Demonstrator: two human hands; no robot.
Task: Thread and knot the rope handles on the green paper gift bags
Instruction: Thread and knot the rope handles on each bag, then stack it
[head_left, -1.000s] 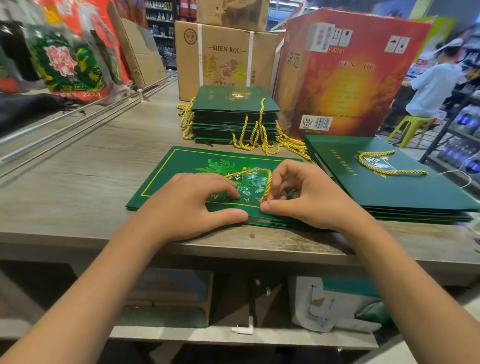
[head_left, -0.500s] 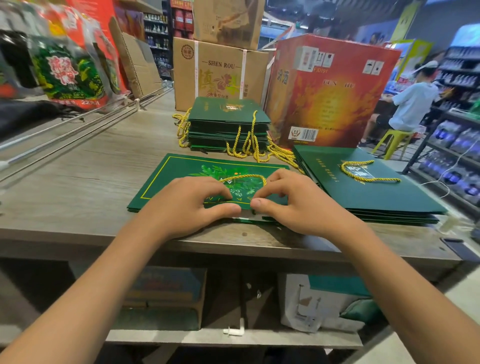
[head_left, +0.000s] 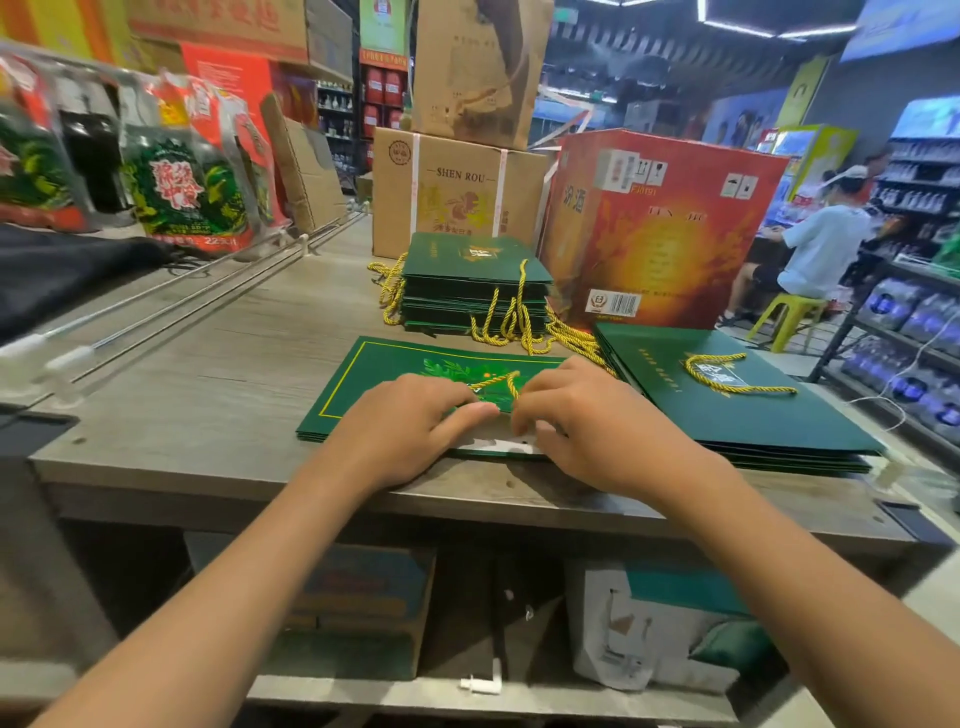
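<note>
A flat green gift bag (head_left: 374, 379) with a gold border lies at the counter's front edge. A yellow rope (head_left: 498, 382) arches over its printed face between my two hands. My left hand (head_left: 410, 426) pinches the bag's near top edge, fingers on top and thumb along the rim. My right hand (head_left: 597, 421) has its fingers curled at the rope's right end, where it meets the bag's edge. A strip of the bag's white inside (head_left: 498, 445) shows between my thumbs. The rope's ends are hidden under my fingers.
A stack of green bags with hanging yellow handles (head_left: 467, 265) stands behind. A flat pile of bags (head_left: 737, 421) with a loose rope (head_left: 727, 375) lies at the right. Cardboard boxes (head_left: 441, 197) and a red carton (head_left: 665, 223) line the back. A person sits at the far right (head_left: 821, 244).
My hands have drawn closer together on the bag's near edge and the rope arch has become shorter. The camera has tilted upward a little.
</note>
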